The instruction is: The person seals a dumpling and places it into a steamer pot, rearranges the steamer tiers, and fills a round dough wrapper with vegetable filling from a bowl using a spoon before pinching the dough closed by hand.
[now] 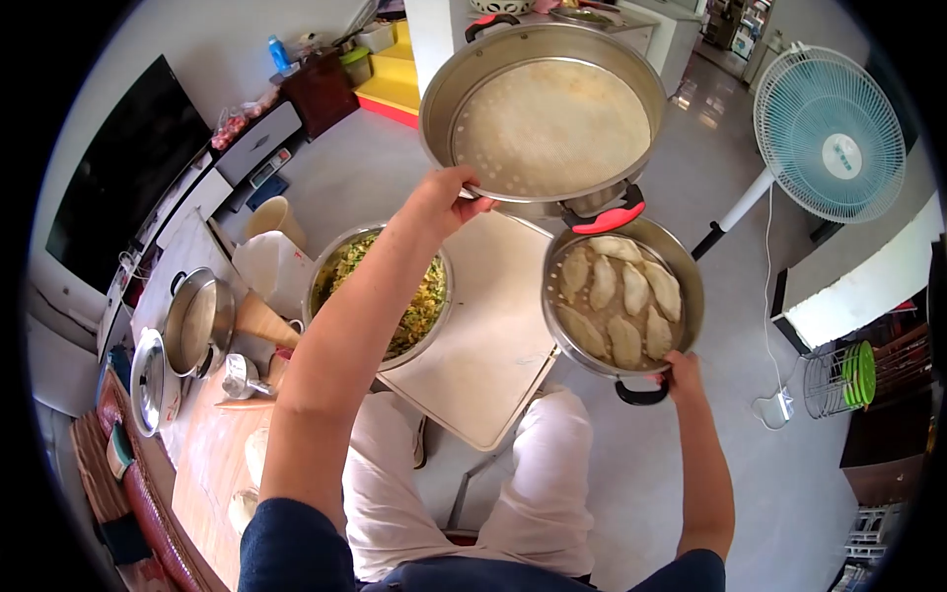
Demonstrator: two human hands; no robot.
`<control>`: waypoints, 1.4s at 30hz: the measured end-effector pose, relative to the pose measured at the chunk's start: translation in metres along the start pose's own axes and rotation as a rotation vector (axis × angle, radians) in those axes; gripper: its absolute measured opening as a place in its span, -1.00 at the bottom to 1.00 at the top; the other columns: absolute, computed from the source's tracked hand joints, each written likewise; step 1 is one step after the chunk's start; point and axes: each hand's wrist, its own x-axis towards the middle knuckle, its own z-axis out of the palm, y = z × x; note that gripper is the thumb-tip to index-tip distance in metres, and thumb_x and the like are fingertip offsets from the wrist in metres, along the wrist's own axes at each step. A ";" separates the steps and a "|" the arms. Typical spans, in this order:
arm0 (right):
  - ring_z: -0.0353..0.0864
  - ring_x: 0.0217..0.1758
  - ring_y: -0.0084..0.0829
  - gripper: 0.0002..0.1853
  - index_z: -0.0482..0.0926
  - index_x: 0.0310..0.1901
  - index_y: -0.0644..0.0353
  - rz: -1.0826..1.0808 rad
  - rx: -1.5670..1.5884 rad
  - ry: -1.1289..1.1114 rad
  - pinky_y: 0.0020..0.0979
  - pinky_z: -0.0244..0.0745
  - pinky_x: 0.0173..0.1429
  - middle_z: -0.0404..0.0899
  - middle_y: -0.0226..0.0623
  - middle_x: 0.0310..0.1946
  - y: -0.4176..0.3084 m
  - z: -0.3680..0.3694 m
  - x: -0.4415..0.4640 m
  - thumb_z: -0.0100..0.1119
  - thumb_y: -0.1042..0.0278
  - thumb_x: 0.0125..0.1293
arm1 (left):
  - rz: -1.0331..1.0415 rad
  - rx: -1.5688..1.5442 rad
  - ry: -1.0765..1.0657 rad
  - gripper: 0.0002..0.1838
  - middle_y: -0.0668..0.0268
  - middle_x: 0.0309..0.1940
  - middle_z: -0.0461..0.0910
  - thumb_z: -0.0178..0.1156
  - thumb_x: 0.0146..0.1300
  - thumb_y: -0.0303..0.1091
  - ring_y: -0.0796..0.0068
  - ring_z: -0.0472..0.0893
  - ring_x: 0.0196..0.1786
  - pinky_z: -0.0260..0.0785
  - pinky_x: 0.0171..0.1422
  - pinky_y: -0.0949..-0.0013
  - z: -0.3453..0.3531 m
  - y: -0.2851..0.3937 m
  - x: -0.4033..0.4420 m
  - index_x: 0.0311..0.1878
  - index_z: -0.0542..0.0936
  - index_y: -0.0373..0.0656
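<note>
My left hand (449, 202) is closed on the rim of a large steel steamer tier (552, 118), raised and tilted so its perforated base shows. Black handles with red grips stick out from its sides. Low on the right, my right hand (681, 377) grips the rim of a smaller steel steamer tier (694, 291), beside its black handle (642, 393). Several pale, crescent-shaped dumplings (635, 286) lie on that tier's base. Partly behind my left forearm, a steel bowl (324, 281) contains chopped yellow-and-green filling (426, 308).
A cream folding table (473, 340) stands before my knees. At left, a wooden board (212, 459) bears dough pieces, with a steel pot (197, 321) and a glass lid (150, 380) near it. A standing fan (829, 133) and its cord occupy the right.
</note>
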 end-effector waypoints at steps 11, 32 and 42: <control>0.61 -0.69 -0.08 -0.71 0.44 -0.13 0.59 0.123 -0.014 -0.058 -0.20 0.56 -0.67 0.60 0.13 -0.48 0.055 0.119 0.047 0.04 0.58 0.12 | -0.036 0.072 0.085 -0.79 -0.11 -0.42 0.57 0.08 0.29 -0.51 0.12 0.68 -0.50 0.65 -0.52 0.50 -0.049 -0.029 -0.012 -0.19 0.45 -0.56; 0.63 -0.52 -0.24 -0.62 0.49 0.03 0.26 0.274 -0.289 -0.065 -0.27 0.61 -0.49 0.63 -0.09 -0.31 0.056 0.126 0.057 0.18 0.21 0.25 | -0.186 -0.030 0.102 -0.70 -0.03 -0.30 0.56 0.09 0.23 -0.54 0.10 0.66 -0.49 0.64 -0.53 0.41 -0.050 -0.098 -0.004 0.01 0.42 -0.44; 0.63 -0.20 -0.37 -0.26 0.47 0.31 0.08 -0.121 -0.231 -0.126 -0.28 0.56 -0.21 0.55 -0.30 0.11 -0.056 0.117 0.020 0.07 -0.36 0.32 | -0.193 0.058 0.082 -0.57 0.10 -0.24 0.57 0.10 0.19 -0.57 0.28 0.64 -0.44 0.68 -0.44 0.40 -0.045 -0.155 -0.043 0.16 0.39 -0.21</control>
